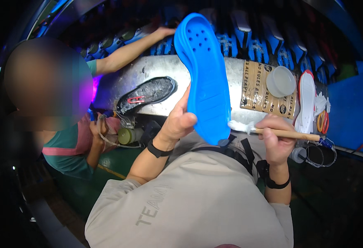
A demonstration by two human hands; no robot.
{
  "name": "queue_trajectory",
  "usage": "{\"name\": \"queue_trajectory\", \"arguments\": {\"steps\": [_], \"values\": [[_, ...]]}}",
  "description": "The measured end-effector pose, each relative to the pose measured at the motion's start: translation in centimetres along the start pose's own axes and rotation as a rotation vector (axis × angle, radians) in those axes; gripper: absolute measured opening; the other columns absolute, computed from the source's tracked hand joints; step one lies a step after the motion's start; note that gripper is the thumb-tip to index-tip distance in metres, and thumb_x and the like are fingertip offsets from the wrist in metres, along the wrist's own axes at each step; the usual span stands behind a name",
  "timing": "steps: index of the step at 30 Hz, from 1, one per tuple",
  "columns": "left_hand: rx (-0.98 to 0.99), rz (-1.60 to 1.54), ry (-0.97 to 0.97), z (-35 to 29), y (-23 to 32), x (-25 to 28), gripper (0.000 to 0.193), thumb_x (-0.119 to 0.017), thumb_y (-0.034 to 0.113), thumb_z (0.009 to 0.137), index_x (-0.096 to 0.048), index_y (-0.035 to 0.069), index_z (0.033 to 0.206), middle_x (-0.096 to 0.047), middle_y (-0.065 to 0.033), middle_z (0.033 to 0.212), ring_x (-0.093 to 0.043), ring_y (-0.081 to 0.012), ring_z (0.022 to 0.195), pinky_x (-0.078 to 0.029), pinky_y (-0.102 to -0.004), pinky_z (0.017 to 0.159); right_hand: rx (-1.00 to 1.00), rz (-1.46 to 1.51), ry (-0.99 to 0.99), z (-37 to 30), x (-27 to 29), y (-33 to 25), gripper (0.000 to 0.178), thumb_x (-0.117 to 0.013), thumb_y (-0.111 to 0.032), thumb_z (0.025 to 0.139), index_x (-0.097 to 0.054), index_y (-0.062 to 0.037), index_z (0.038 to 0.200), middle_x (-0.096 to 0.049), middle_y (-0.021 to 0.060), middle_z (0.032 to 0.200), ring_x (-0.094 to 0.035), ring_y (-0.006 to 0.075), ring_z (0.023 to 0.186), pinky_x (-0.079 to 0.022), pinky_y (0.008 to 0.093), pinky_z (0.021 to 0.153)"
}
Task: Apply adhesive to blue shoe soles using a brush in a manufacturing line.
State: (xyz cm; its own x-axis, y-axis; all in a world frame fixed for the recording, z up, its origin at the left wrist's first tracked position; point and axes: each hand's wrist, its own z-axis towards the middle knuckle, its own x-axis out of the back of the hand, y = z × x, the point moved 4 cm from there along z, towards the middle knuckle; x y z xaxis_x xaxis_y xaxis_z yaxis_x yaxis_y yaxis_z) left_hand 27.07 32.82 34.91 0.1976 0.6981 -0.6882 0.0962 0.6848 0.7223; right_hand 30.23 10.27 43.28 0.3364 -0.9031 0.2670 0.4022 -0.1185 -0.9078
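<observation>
A bright blue shoe sole stands tilted up in front of me, its inner face with a cluster of small holes towards me. My left hand grips it by the left edge, the thumb on the near part. In my right hand is a brush with a light wooden handle and white bristles. The bristle tip is at the sole's lower right edge, seemingly touching it. A wire trails from the handle's far end.
On the metal bench lies a dark sole. To the right are a white tub on brown cardboard and a red-edged white sole. A co-worker's hand reaches towards blue shoe parts along the back.
</observation>
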Motion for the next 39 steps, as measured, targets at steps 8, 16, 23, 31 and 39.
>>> {"name": "queue_trajectory", "arguments": {"steps": [8, 16, 23, 31, 39], "values": [[0.129, -1.106, -0.223, 0.0, 1.4, 0.5, 0.096, -0.065, 0.060, 0.085, -0.027, 0.001, 0.150, -0.042, -0.0303, 0.132, -0.055, -0.0361, 0.105, -0.056, -0.0395, 0.080, -0.170, -0.074, 0.356, -0.3, -0.4, 4.6, 0.021, -0.057, -0.007, 0.094, -0.066, 0.0048, 0.109, -0.065, 0.0091, 0.096, -0.060, 0.0147, 0.082, -0.049, 0.0278, 0.076], [0.128, -1.033, -0.163, -1.3, 2.0, 1.3, 0.101, -0.061, 0.069, 0.083, -0.029, 0.000, 0.149, -0.046, -0.0311, 0.131, -0.061, -0.0318, 0.085, -0.055, -0.0337, 0.068, 0.012, -0.326, 0.219, -0.2, -2.8, 8.6, 0.020, -0.061, -0.001, 0.087, -0.069, 0.0039, 0.104, -0.068, 0.0181, 0.093, -0.065, 0.0288, 0.085, -0.051, 0.0360, 0.078], [0.165, -0.552, -0.253, -1.6, 7.5, -0.4, 0.093, -0.052, 0.062, 0.089, -0.026, 0.000, 0.153, -0.046, -0.0385, 0.135, -0.067, -0.0461, 0.093, -0.057, -0.0477, 0.082, 0.070, -0.321, 0.184, -1.0, -3.8, 11.3, 0.017, -0.061, -0.002, 0.088, -0.069, 0.0042, 0.102, -0.067, 0.0187, 0.091, -0.065, 0.0329, 0.083, -0.051, 0.0389, 0.076], [-0.395, -0.163, -0.434, 13.2, 29.9, -0.2, 0.082, -0.031, 0.065, 0.098, -0.036, -0.004, 0.143, -0.055, -0.0341, 0.124, -0.061, -0.0468, 0.109, -0.057, -0.0482, 0.085, 0.029, -0.318, 0.178, -1.6, -4.3, 12.2, 0.020, -0.059, -0.005, 0.087, -0.068, 0.0049, 0.102, -0.064, 0.0167, 0.087, -0.061, 0.0308, 0.078, -0.049, 0.0391, 0.073], [-0.614, 0.459, 0.421, 18.1, 38.9, 10.2, 0.050, -0.051, 0.027, 0.101, -0.046, -0.010, 0.135, -0.058, -0.0324, 0.124, -0.065, -0.0411, 0.107, -0.055, -0.0518, 0.092, 0.005, -0.278, 0.170, -1.4, -4.0, 11.9, 0.021, -0.061, -0.003, 0.084, -0.069, 0.0032, 0.102, -0.066, 0.0170, 0.089, -0.064, 0.0314, 0.082, -0.051, 0.0376, 0.077]]}}
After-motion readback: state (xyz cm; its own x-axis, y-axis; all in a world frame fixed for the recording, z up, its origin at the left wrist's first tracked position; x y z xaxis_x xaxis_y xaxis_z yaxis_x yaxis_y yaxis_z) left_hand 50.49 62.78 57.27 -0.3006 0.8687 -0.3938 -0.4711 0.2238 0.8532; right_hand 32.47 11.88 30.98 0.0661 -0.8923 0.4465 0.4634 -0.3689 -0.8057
